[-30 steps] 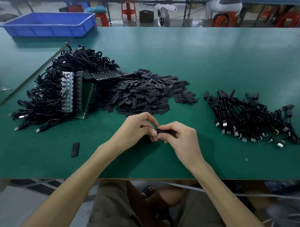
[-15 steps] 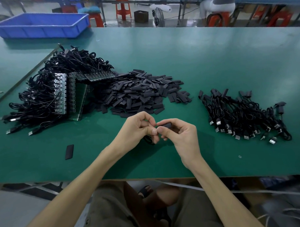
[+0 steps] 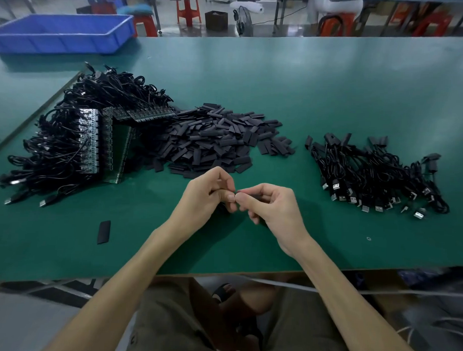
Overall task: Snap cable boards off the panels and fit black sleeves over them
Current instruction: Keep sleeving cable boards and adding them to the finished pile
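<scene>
At ten o'clock from the hands, black cables (image 3: pixel 110 92) tangle over green panels (image 3: pixel 121 148); a stray sleeve (image 3: pixel 103 231) lies at eight, the heap of black sleeves (image 3: pixel 218 140) at twelve. Mid green table (image 3: pixel 307 86), the left hand (image 3: pixel 202 200) curls its fingers, pinching a small piece hidden in its grip, just beside the right hand (image 3: pixel 275 209), whose thumb and forefinger clamp a black sleeve (image 3: pixel 253 196); sleeved cables (image 3: pixel 377 175) pile at two o'clock.

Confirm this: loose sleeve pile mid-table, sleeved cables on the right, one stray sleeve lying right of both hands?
Wrong on the stray sleeve: the head view shows it left of the left hand, not right. Sleeve pile mid-table and sleeved cables on the right stand.
</scene>
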Demonstrator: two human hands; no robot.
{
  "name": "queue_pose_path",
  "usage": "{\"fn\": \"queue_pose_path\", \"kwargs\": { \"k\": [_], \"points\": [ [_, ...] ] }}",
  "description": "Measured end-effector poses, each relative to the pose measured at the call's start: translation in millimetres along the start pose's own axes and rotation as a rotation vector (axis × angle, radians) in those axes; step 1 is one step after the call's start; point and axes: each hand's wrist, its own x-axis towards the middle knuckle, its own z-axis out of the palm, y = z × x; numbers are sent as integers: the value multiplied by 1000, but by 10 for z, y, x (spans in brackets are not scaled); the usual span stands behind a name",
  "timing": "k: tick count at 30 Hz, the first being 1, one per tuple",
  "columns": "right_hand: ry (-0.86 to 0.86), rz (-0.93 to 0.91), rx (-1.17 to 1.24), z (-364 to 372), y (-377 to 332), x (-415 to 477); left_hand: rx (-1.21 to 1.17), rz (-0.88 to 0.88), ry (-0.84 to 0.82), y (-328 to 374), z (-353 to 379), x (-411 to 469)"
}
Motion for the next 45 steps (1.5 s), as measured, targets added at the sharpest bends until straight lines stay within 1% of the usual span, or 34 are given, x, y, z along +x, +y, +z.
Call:
{"fn": "queue_pose_path", "kwargs": {
  "k": [5, 7, 9, 12, 14, 17, 25, 30, 33, 41, 45],
  "points": [
    [-48, 31, -50, 11, -8, 29, 233, -4, -4, -19, -86, 22],
    [-54, 22, -82, 28, 3, 30, 333, 25, 14, -50, -107, 2],
    [-34, 13, -87, 28, 21, 23, 402, 99, 39, -62, -99, -11],
    [20, 7, -43, 15, 40, 20, 506, 260, 64, -73, -97, -4],
    [48, 8, -20, 8, 49, 27, 551, 325, 71, -95, -103, -5],
    [47, 19, -16, 3, 39, 34, 556, 368, 99, -103, -100, -23],
    [-41, 61, -65, -43, -19, 37, 560, 455, 144, -106, -79, -72],
    [-8, 42, -69, -7, 9, 6, 476, 397, 122, -104, -83, -60],
    [-3, 41, -71, 7, 2, 4, 483, 385, 96, -92, -84, -63],
    [6, -9, -3, 6, -27, -20, 412, 307, 160, -24, -74, -46],
    [-20, -44, 103, -10, -46, -30, 363, 258, 207, 5, -93, -51]
  ]
}}
